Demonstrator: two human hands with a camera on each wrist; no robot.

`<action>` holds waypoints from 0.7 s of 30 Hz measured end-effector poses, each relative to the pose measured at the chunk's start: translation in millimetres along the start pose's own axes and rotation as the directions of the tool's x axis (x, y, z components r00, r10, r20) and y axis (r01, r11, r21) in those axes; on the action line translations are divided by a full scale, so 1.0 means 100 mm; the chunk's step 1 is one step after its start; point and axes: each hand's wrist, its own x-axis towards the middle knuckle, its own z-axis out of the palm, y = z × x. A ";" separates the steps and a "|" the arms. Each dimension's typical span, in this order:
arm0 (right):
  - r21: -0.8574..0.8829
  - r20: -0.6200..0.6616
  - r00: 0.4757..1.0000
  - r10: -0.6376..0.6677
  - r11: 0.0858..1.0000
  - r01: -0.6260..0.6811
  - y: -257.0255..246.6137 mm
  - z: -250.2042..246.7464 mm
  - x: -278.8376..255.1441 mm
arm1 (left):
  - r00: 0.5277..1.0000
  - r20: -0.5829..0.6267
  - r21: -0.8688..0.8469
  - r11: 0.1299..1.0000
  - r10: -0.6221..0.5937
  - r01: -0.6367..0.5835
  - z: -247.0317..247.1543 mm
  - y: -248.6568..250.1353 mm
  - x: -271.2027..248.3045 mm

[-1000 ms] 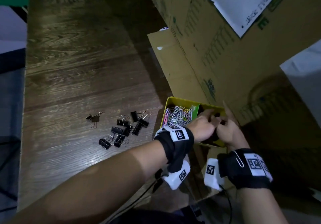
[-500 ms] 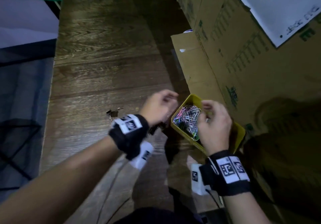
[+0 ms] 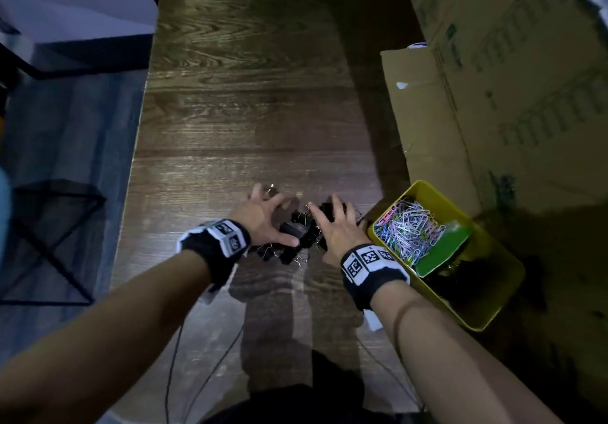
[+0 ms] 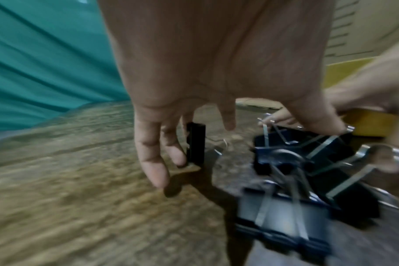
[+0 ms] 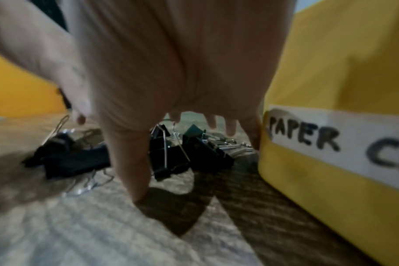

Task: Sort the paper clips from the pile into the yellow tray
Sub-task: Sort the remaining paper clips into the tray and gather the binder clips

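Black binder clips (image 3: 297, 231) lie in a pile on the wooden table (image 3: 246, 111). My left hand (image 3: 266, 218) hovers over the pile's left side with fingers spread. My right hand (image 3: 332, 229) covers the right side, fingers spread, thumb tip on the table. Neither hand holds anything. In the left wrist view one clip (image 4: 195, 144) stands behind the fingers (image 4: 153, 162), and the pile (image 4: 296, 180) lies to the right. The yellow tray (image 3: 493, 305) sits just right of the pile, with colourful paper clips (image 3: 408, 229) beside a green divider (image 3: 441, 252). Its label (image 5: 330, 140) reads "PAPER CL".
Cardboard boxes (image 3: 493, 94) stand along the table's right side, right behind the tray. The table's left edge (image 3: 138, 160) drops to the floor, where a black metal frame (image 3: 49, 242) stands. Thin cables (image 3: 177, 358) run under my forearms.
Both hands have left the tray and moved left over the binder clips, the left hand first. The fingers are now spread. The head view has swung left.
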 end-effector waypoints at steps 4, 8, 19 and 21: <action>0.062 -0.034 0.999 -0.004 0.998 0.007 0.01 0.03 0.03 | 0.999 -0.040 0.077 0.997 0.031 -0.028 0.18 0.25 0.06; 0.085 -0.078 0.997 -0.009 0.996 0.015 0.03 0.04 0.02 | 0.998 -0.002 0.080 0.995 0.059 -0.058 0.18 0.27 0.13; 0.295 -0.144 0.989 0.017 0.955 0.026 -0.03 0.15 -0.04 | 0.974 -0.180 -0.363 0.912 0.135 -0.193 0.17 0.07 0.08; 0.340 -0.156 0.987 0.026 0.940 0.029 -0.03 0.14 -0.05 | 0.969 -0.233 -0.453 0.872 0.085 -0.186 0.18 0.03 0.08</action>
